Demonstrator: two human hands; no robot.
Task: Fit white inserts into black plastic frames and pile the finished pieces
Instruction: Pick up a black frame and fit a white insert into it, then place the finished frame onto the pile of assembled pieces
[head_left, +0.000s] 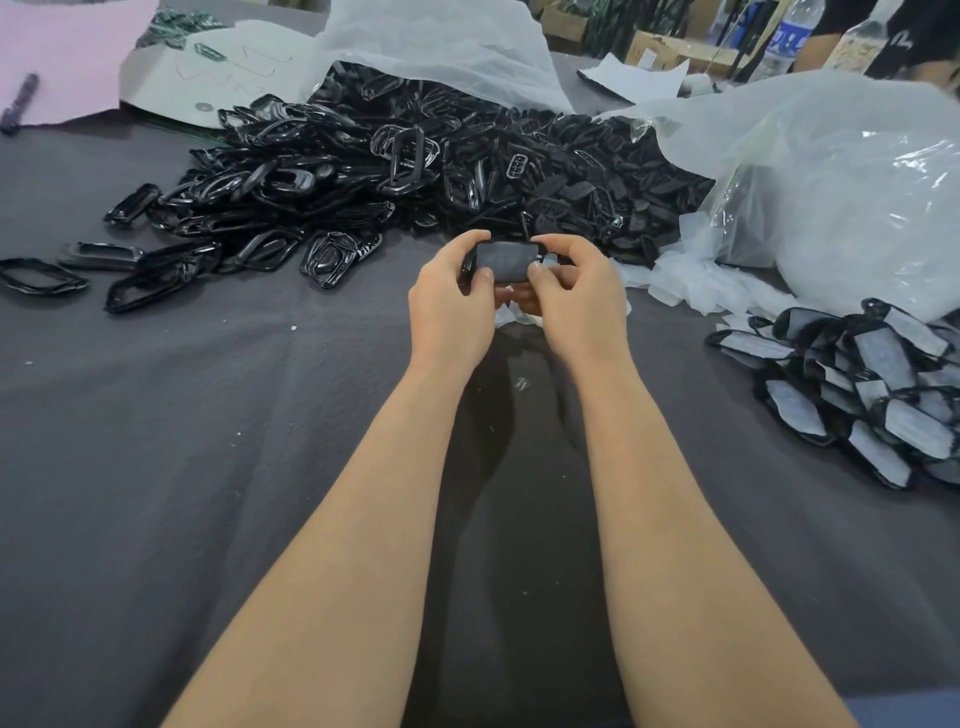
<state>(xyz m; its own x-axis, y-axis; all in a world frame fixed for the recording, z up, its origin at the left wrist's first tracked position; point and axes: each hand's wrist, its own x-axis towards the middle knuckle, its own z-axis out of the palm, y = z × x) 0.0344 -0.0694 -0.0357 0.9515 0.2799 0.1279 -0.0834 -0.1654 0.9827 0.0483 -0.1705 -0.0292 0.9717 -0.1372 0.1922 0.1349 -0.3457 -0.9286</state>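
Observation:
My left hand (452, 301) and my right hand (576, 291) grip one black plastic frame (506, 260) between them above the table's middle, thumbs pressing on the pale insert that fills it. A big heap of empty black frames (395, 171) lies behind my hands and spreads to the left. Loose white inserts (691, 275) lie to the right of my hands, spilling from a clear bag. A pile of finished pieces (867, 384), black frames with whitish inserts, sits at the right edge.
A dark grey cloth (208, 441) covers the table. Large clear plastic bags (841, 176) stand at the back right. A pink sheet (67, 52) and white paper lie back left. Cardboard boxes, a bottle and another person's arm are at the far right.

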